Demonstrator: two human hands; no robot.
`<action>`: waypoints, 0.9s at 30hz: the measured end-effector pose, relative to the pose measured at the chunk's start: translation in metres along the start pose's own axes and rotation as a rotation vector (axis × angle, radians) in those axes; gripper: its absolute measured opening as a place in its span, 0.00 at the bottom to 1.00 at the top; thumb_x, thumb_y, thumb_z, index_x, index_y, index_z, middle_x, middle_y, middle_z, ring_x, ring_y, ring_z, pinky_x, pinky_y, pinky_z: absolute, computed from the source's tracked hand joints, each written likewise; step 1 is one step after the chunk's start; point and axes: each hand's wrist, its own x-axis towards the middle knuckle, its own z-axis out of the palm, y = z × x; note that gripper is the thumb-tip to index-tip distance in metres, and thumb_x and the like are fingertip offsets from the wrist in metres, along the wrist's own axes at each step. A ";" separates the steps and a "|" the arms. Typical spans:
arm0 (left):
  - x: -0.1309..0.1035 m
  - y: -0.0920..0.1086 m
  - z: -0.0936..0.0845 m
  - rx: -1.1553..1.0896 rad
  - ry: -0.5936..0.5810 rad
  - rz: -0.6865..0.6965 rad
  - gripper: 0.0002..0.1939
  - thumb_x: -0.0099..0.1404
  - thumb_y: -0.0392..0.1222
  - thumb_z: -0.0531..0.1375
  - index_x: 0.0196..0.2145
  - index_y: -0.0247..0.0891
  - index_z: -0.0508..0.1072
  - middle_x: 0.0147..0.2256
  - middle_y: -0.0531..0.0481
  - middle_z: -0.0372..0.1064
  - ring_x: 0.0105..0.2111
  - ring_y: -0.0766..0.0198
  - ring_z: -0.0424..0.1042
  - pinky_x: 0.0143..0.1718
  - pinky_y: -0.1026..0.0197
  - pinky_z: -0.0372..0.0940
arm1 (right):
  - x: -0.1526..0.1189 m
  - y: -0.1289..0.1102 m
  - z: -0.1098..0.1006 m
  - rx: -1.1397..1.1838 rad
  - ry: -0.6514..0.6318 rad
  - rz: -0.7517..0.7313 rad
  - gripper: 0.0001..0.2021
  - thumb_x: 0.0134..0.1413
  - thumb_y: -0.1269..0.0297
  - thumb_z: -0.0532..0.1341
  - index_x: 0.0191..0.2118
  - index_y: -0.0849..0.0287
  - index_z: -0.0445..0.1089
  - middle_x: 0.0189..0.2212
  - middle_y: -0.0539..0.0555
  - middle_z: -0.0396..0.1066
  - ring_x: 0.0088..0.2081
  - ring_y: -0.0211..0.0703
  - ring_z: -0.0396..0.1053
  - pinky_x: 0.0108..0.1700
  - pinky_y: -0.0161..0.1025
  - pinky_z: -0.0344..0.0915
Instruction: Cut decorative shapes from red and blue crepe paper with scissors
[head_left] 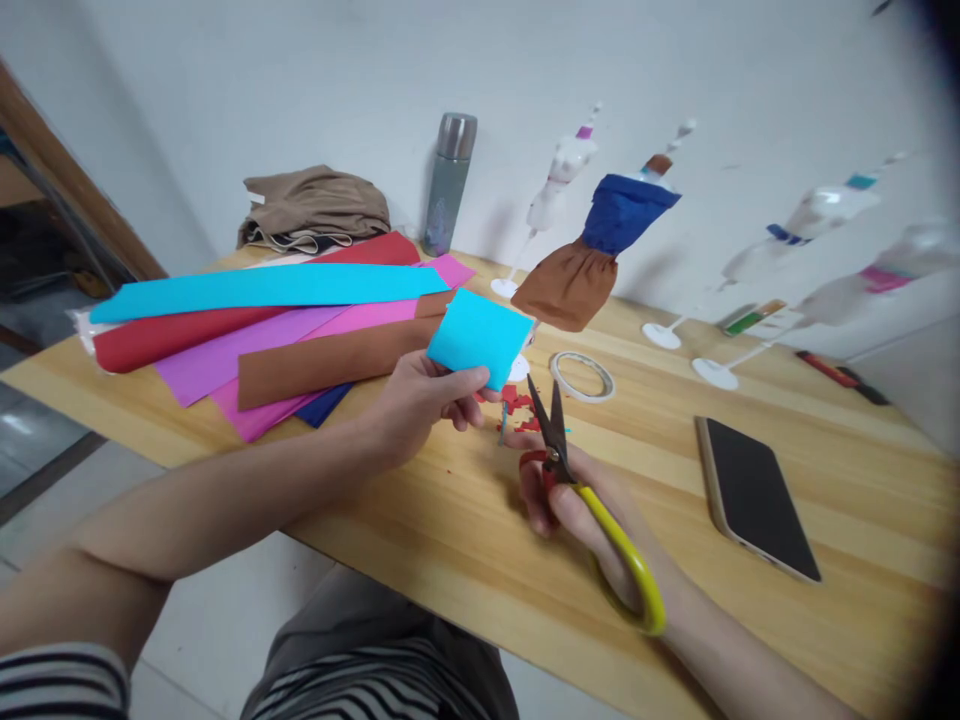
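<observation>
Pinching the cyan piece between thumb and fingers, the left hand holds it left of the tape roll; the right hand curls round the scissors, their parted blades pointing away between piece and roll.

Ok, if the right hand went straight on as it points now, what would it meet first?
Ahead of the right hand and its scissors, probably the dressed mannequin, at its brown skirt or base; the corner of the light-blue piece lies close to that line too, and depth is unclear.
</observation>
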 end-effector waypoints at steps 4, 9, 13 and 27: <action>-0.001 -0.001 0.002 -0.020 -0.035 0.021 0.17 0.49 0.49 0.77 0.24 0.32 0.80 0.20 0.48 0.74 0.19 0.70 0.69 0.22 0.67 0.59 | 0.005 0.005 0.004 -0.236 0.071 -0.072 0.24 0.64 0.41 0.63 0.53 0.56 0.73 0.30 0.50 0.66 0.29 0.42 0.63 0.31 0.40 0.62; -0.001 -0.005 0.003 0.005 -0.056 0.028 0.16 0.51 0.50 0.76 0.25 0.33 0.81 0.22 0.47 0.76 0.20 0.69 0.70 0.22 0.66 0.60 | 0.010 -0.002 0.006 -0.273 0.078 -0.086 0.23 0.64 0.42 0.62 0.50 0.57 0.72 0.29 0.50 0.65 0.29 0.43 0.63 0.32 0.41 0.62; -0.002 -0.004 0.005 -0.001 -0.097 0.018 0.17 0.52 0.51 0.75 0.25 0.33 0.81 0.21 0.48 0.75 0.20 0.69 0.69 0.22 0.65 0.59 | 0.013 -0.007 0.004 -0.196 0.077 -0.084 0.25 0.64 0.38 0.60 0.50 0.56 0.71 0.28 0.48 0.61 0.27 0.42 0.60 0.29 0.40 0.60; -0.001 -0.005 0.006 0.021 -0.063 0.047 0.16 0.52 0.50 0.75 0.24 0.34 0.80 0.20 0.49 0.74 0.18 0.70 0.69 0.23 0.65 0.62 | 0.013 -0.021 0.010 -0.261 0.035 -0.047 0.24 0.60 0.41 0.63 0.48 0.58 0.71 0.26 0.48 0.64 0.27 0.43 0.62 0.30 0.40 0.63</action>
